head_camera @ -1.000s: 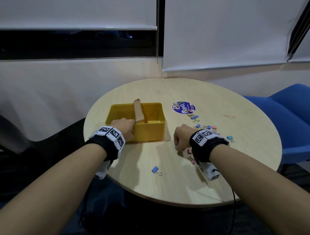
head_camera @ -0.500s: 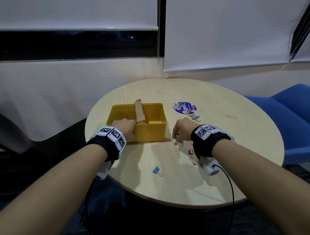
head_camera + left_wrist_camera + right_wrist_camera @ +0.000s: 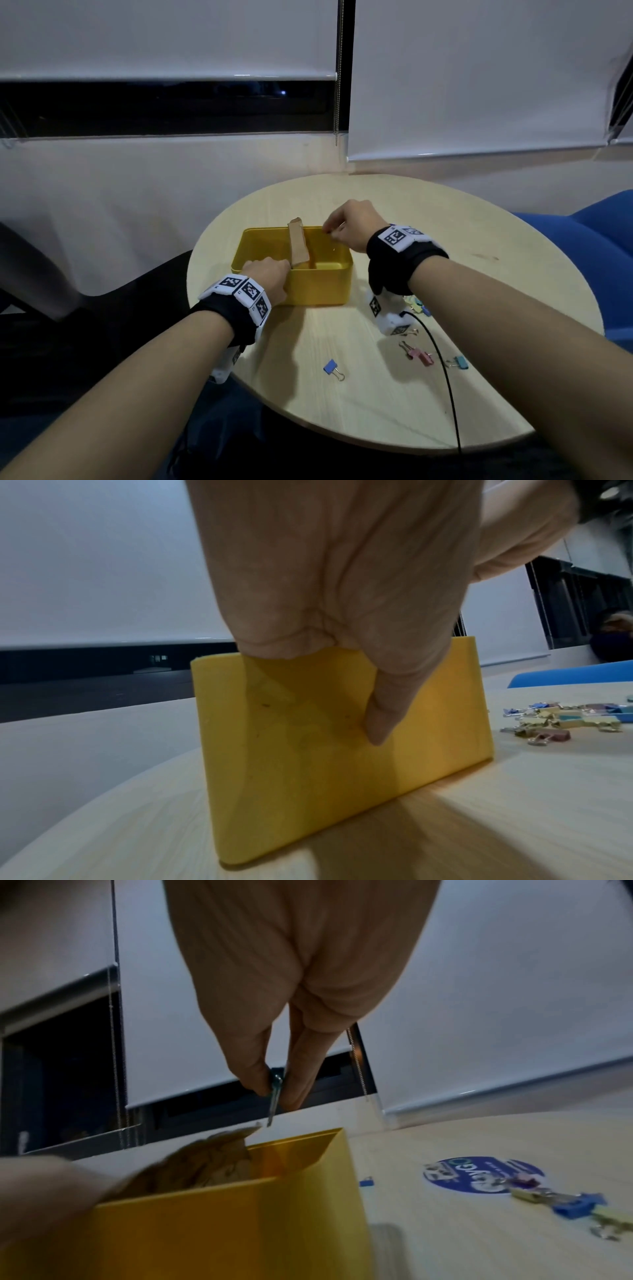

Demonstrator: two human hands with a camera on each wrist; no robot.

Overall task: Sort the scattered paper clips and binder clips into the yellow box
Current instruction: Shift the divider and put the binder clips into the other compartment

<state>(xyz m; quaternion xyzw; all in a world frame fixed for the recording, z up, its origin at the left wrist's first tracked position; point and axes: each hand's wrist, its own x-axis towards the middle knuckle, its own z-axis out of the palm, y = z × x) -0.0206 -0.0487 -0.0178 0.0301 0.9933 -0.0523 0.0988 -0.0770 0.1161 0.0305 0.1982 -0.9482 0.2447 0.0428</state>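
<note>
The yellow box [image 3: 318, 291] stands mid-table, split by an upright cardboard divider [image 3: 298, 246]. My left hand [image 3: 274, 272] grips its near-left wall, thumb outside [image 3: 377, 723], fingers over the rim. My right hand [image 3: 330, 228] hovers over the far edge of the right compartment. Its thumb and fingers pinch a thin blue-grey clip [image 3: 273, 1110] that hangs straight down above the box [image 3: 240, 1218]. Loose binder clips lie on the table: a blue one [image 3: 331, 367], a pink one [image 3: 419, 354], a teal one [image 3: 460, 362], and a heap [image 3: 561, 721] right of the box.
A round blue sticker [image 3: 483, 1175] lies right of the box with clips [image 3: 578, 1206] beside it. A black cable [image 3: 445, 377] runs from my right wrist across the table's [image 3: 513, 274] near edge. A blue chair [image 3: 599, 240] stands to the right.
My right hand lifted from the table beside the clips and moved left and away, now over the box with a clip pinched. My left hand kept its hold on the box.
</note>
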